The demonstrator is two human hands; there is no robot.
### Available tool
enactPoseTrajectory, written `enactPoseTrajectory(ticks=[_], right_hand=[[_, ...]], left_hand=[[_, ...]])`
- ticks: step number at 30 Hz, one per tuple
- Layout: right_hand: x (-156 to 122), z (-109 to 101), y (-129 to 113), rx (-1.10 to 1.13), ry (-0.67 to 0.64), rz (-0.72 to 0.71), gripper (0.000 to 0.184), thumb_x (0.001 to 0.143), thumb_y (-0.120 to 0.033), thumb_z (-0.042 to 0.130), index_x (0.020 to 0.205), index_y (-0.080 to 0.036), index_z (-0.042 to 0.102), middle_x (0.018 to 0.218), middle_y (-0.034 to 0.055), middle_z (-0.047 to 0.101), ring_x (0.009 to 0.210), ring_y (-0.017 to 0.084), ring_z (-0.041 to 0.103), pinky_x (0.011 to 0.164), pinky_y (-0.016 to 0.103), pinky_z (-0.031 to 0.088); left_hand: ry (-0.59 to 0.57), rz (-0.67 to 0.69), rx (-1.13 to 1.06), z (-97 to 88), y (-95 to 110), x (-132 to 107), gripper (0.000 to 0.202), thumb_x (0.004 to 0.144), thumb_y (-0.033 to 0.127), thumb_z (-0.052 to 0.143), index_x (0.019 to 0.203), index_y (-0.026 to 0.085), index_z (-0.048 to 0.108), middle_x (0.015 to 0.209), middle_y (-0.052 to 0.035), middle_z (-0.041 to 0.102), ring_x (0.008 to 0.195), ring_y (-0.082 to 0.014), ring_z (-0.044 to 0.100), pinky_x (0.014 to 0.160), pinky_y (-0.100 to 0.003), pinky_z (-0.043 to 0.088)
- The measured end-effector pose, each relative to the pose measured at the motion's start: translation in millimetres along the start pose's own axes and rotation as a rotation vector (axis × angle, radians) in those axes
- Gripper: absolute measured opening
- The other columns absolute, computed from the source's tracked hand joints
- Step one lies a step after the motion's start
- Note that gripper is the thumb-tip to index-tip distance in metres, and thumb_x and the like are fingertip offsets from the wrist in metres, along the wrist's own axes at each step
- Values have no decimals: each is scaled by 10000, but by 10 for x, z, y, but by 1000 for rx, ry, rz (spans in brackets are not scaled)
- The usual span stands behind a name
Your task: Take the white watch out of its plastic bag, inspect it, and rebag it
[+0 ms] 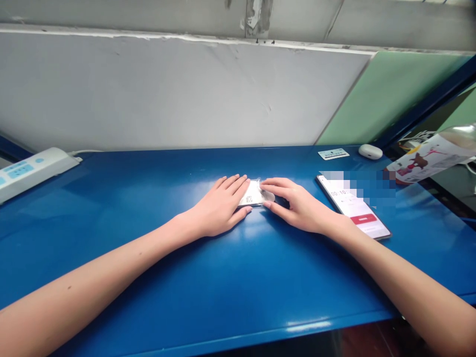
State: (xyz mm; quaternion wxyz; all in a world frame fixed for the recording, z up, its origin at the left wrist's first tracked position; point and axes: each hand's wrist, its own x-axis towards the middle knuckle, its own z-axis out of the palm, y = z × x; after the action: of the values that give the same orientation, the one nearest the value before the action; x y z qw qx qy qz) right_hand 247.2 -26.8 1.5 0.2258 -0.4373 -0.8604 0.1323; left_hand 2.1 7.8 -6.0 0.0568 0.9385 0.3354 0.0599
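A small flat white packet [254, 194], seemingly in clear plastic film, lies on the blue table [238, 277] in front of me. My left hand [225, 206] rests flat across its left part, fingers stretched out and pointing away from me, and covers that end. At the packet's right end, my right hand [292, 202] has its fingers at the far edge and its thumb at the near edge, with the end between them. Dark printing shows on the white face, and something shiny and rounded shows by the right fingertips. The exact kind of packet cannot be made out.
To the right lies a phone [366, 218] with a lit screen, partly blurred by pixels. Behind it are a small card [333, 154] and a white earbud case [370, 151]. A labelled bottle [427, 158] leans at far right. A white power strip [35, 171] sits left.
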Motion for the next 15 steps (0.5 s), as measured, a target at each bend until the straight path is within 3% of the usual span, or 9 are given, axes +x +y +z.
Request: enactPoseTrajectory(ticks=[8,15], right_hand=[[12,18,-20,-76,-55,-67,447,979,-351,532,1365,-131,578,1458,205,543,1417,355,433,1105,573,445],[49,67,-98,-223,-39,-168,513,993,-386,490,1359,-33,560,1483,247,498,1457,357,363,1169,547,381]], left_hand=[[9,0,-5,-7,7,-2,634,1024,464,372,1525,78,329,1583,-210,350,1472,-371,300,1175,-548,258],[13,10,-19,11,-6,4,611,1032,438,350,1523,75,327,1579,-213,356,1472,-375,296,1179,-548,247]])
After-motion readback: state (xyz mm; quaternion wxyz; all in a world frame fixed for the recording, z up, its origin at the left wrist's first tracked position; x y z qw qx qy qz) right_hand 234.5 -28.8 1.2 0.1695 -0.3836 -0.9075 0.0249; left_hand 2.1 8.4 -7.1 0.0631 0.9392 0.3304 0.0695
